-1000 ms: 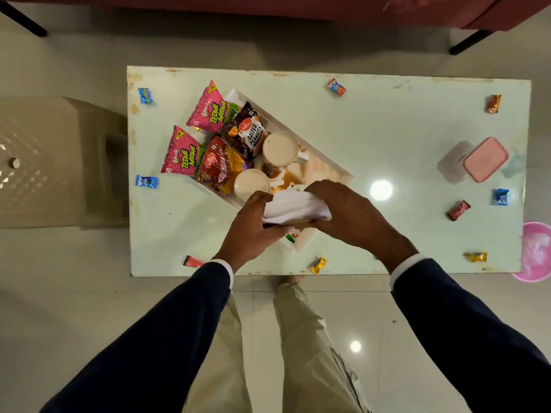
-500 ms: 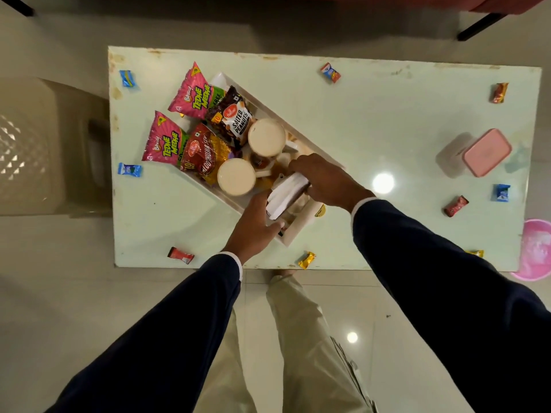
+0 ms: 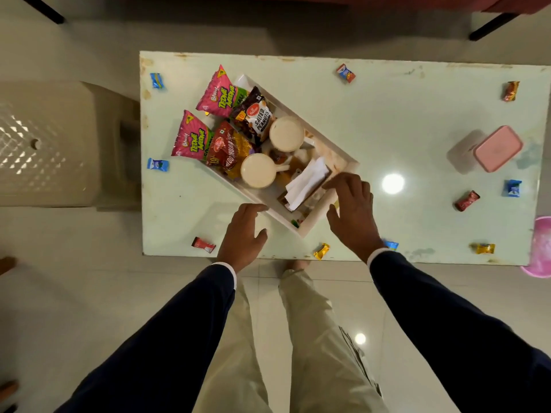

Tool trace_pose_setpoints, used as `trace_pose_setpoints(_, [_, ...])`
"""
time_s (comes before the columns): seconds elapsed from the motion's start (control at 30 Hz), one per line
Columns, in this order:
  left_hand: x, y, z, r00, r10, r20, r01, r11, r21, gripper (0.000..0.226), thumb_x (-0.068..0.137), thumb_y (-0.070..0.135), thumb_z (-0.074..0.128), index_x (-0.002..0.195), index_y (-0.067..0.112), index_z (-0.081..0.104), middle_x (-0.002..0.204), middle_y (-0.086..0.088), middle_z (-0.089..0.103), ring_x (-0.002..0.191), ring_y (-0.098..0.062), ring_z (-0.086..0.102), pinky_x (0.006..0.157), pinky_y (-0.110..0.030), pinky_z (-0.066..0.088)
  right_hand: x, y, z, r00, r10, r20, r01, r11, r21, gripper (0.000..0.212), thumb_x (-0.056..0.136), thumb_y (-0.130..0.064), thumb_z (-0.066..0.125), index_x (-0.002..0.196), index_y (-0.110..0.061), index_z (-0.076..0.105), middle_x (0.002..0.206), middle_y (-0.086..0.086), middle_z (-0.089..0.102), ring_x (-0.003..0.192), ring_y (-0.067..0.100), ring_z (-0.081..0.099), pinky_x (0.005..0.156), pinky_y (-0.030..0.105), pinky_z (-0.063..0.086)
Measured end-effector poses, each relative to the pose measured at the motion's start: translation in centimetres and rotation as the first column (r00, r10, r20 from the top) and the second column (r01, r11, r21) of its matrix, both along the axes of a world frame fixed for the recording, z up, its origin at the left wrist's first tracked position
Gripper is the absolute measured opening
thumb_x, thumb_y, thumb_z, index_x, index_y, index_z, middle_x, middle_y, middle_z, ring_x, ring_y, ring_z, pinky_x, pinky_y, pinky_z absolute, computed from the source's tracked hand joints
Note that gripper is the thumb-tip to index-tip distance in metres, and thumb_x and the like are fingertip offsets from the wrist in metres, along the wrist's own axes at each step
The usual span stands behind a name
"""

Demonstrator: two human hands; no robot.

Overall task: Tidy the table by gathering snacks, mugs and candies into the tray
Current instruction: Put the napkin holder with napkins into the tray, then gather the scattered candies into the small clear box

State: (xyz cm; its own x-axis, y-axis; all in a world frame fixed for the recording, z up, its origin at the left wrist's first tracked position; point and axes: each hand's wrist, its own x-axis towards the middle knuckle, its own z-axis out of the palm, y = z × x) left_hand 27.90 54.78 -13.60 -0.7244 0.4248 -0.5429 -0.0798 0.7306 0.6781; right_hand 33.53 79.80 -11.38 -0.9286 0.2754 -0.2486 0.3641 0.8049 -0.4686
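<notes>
A white tray (image 3: 348,163) lies diagonally on the pale green table (image 3: 387,120). In it are two pink snack packets (image 3: 220,93), a peanut packet (image 3: 256,116), a red packet (image 3: 226,147), two mugs (image 3: 258,170) and folded white napkins (image 3: 307,183). My left hand (image 3: 243,235) hovers open at the tray's near left side. My right hand (image 3: 351,213) is open over the tray's near right corner, fingertips at its rim. Loose candies lie around: red (image 3: 203,244), yellow (image 3: 321,251), blue (image 3: 157,164), and several at the right.
A pink-lidded box (image 3: 497,148) sits at the table's right. A beige plastic chair (image 3: 44,144) stands left of the table. A pink bin (image 3: 541,248) is by the right edge. My legs are at the table's near edge.
Both hands held the white napkins above the tray, then put them into it and let go. Now both hands have drawn back, open, to the tray's near end.
</notes>
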Motion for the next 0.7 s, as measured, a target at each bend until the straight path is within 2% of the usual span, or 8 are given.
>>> trace_pose_setpoints(0.07, [0.2,-2.3,0.2,0.999,-0.044,-0.028,0.043,0.998,-0.056,0.043,0.087,0.006,0.064,0.126,0.024,0.059,0.128,0.006,0.051,0.12,-0.018,0.054,0.1,-0.044,0.049,1.7,-2.1,-0.1,1.0,0.003,0.011,-0.002,0.998,-0.06,0.044,0.072,0.002,0.067,0.113,-0.011,0.055,0.122,0.01,0.05,0.101,0.031,0.046,0.087,0.044,0.046])
trace_pose_setpoints(0.13, [0.3,-4.8,0.2,0.998,-0.06,-0.026,0.057,0.993,-0.103,0.037,0.087,0.007,0.064,0.119,0.026,0.062,0.124,0.008,0.051,0.117,-0.018,0.054,0.094,-0.039,0.046,3.1,-4.5,-0.3,0.999,-0.02,0.046,0.027,0.987,-0.16,0.04,0.073,0.003,0.066,0.11,-0.009,0.056,0.117,0.01,0.052,0.099,0.031,0.047,0.086,0.045,0.047])
trace_pose_setpoints(0.23, [0.1,-7.9,0.1,0.993,-0.111,-0.033,0.103,0.978,-0.182,0.038,0.084,0.007,0.064,0.116,0.029,0.063,0.122,0.009,0.052,0.11,-0.018,0.056,0.092,-0.04,0.044,4.5,-7.9,-0.9,0.984,-0.114,0.14,0.151,0.943,-0.295,0.036,0.078,0.005,0.063,0.109,-0.013,0.061,0.114,0.001,0.052,0.099,0.024,0.051,0.087,0.033,0.046])
trace_pose_setpoints(0.33, [-0.5,-10.5,-0.3,0.989,-0.148,-0.025,0.139,0.967,-0.214,0.04,0.083,0.005,0.064,0.114,0.029,0.063,0.119,0.01,0.05,0.103,-0.017,0.059,0.09,-0.038,0.043,5.1,-11.0,-1.8,0.93,-0.239,0.28,0.337,0.861,-0.381,0.033,0.082,0.005,0.06,0.106,-0.018,0.061,0.108,-0.004,0.052,0.088,0.015,0.056,0.081,0.023,0.045])
trace_pose_setpoints(0.4, [-1.1,-11.8,-0.4,0.989,-0.15,-0.007,0.146,0.969,-0.198,0.04,0.083,0.003,0.062,0.113,0.03,0.063,0.117,0.012,0.049,0.1,-0.016,0.061,0.09,-0.039,0.044,5.2,-12.9,-2.1,0.897,-0.29,0.332,0.411,0.823,-0.391,0.03,0.084,0.005,0.059,0.103,-0.018,0.06,0.105,-0.002,0.054,0.083,0.01,0.058,0.077,0.021,0.045])
trace_pose_setpoints(0.5, [-2.4,-12.2,-0.1,0.986,-0.162,0.028,0.165,0.979,-0.117,0.04,0.084,0.002,0.062,0.115,0.028,0.063,0.119,0.012,0.048,0.107,-0.018,0.058,0.094,-0.043,0.05,5.4,-14.7,-1.8,0.868,-0.33,0.37,0.463,0.808,-0.364,0.03,0.086,0.006,0.057,0.104,-0.017,0.061,0.105,0.0,0.057,0.083,0.01,0.059,0.077,0.024,0.049])
trace_pose_setpoints(0.7, [-5.1,-8.1,1.9,0.938,-0.347,-0.02,0.347,0.938,-0.004,0.037,0.089,0.008,0.065,0.12,0.027,0.061,0.127,0.008,0.05,0.122,-0.018,0.056,0.101,-0.043,0.047,5.0,-13.7,0.5,0.871,-0.391,0.298,0.481,0.8,-0.359,0.026,0.089,0.002,0.057,0.106,-0.018,0.061,0.105,-0.001,0.058,0.086,0.01,0.059,0.077,0.021,0.048])
